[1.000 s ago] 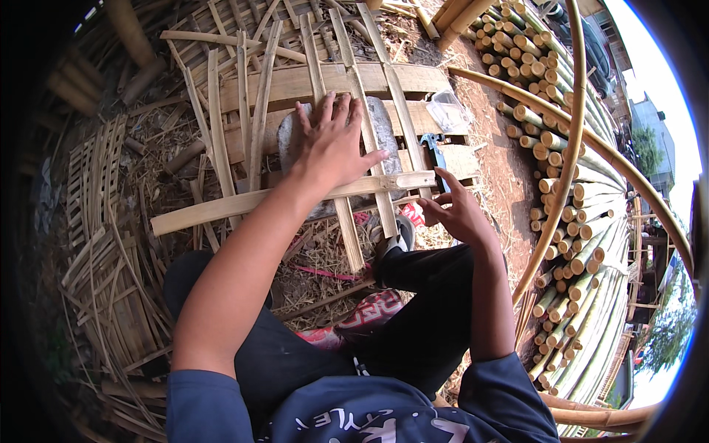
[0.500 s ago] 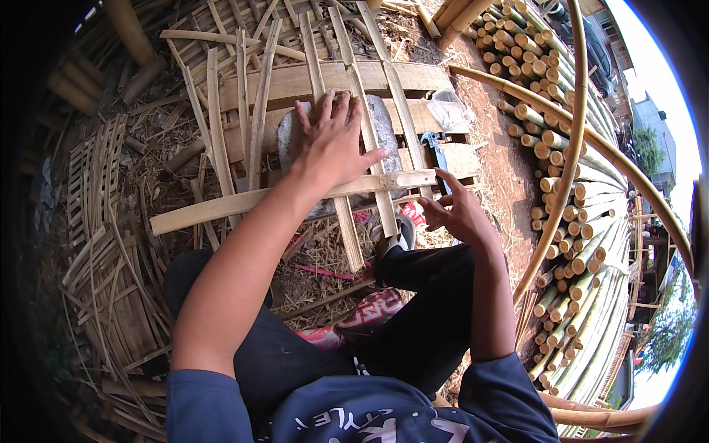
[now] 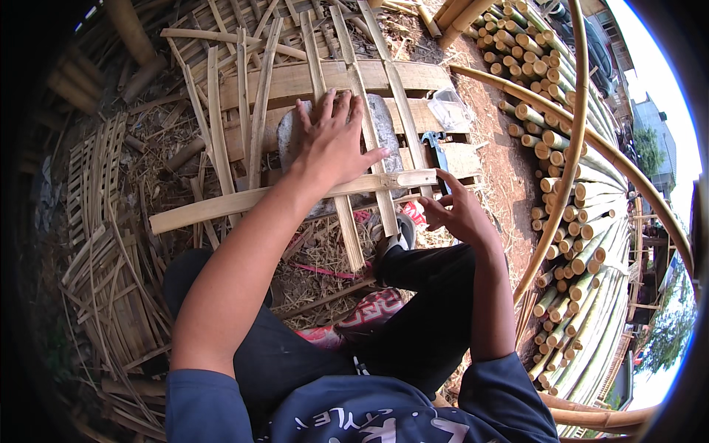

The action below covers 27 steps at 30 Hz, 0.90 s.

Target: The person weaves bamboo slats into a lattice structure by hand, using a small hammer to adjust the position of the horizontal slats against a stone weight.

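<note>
My left hand lies with fingers spread, palm down, over the long bamboo slats and a grey stone slab. Under its wrist runs a crosswise bamboo slat, resting over several lengthwise slats. My right hand is at the right end of that crosswise slat. Its index finger reaches to the slat's tip, and the thumb is apart below; nothing shows gripped in it. Just beyond this hand lies a blue and black tool that looks like a hammer.
Wooden planks form a low platform beneath the slats. A clear plastic container sits at its right edge. Stacked bamboo poles fill the right side, behind a curved pole. Woven bamboo pieces and scraps lie at left.
The slats and the stone slab have shifted very slightly. Both hands hold nearly the same positions.
</note>
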Each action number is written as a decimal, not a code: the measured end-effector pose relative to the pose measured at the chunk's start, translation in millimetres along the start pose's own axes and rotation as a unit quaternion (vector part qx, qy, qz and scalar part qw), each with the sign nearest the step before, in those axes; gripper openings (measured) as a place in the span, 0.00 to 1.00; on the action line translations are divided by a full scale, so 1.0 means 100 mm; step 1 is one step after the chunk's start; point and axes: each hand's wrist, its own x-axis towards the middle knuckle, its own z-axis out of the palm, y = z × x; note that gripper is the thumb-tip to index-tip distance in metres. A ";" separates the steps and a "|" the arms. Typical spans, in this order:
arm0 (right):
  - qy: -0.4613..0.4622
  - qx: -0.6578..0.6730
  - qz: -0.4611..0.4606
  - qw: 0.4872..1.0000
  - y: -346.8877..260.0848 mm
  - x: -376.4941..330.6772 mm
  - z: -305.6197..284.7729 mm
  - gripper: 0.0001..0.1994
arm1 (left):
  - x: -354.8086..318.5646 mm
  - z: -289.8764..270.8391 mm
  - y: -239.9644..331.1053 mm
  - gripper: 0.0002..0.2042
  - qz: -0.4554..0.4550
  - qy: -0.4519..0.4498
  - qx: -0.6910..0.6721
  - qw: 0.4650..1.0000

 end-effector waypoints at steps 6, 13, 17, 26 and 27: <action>0.001 -0.014 0.002 1.000 0.00 0.01 0.00 0.39 | 0.00 -0.01 0.00 0.49 -0.001 0.000 0.001 1.000; 0.003 -0.023 -0.002 1.000 -0.02 -0.01 0.01 0.38 | 0.00 0.03 0.00 0.49 0.000 0.004 -0.001 1.000; -0.008 0.012 -0.002 1.000 0.05 0.03 0.04 0.36 | 0.01 0.05 -0.01 0.49 0.001 0.005 -0.001 1.000; -0.072 0.270 0.027 0.960 0.11 0.03 0.20 0.37 | 0.00 -0.04 -0.01 0.49 -0.002 0.014 -0.006 1.000; -0.073 0.290 0.027 0.954 0.12 0.03 0.20 0.37 | -0.01 -0.01 -0.01 0.49 -0.001 0.009 -0.008 1.000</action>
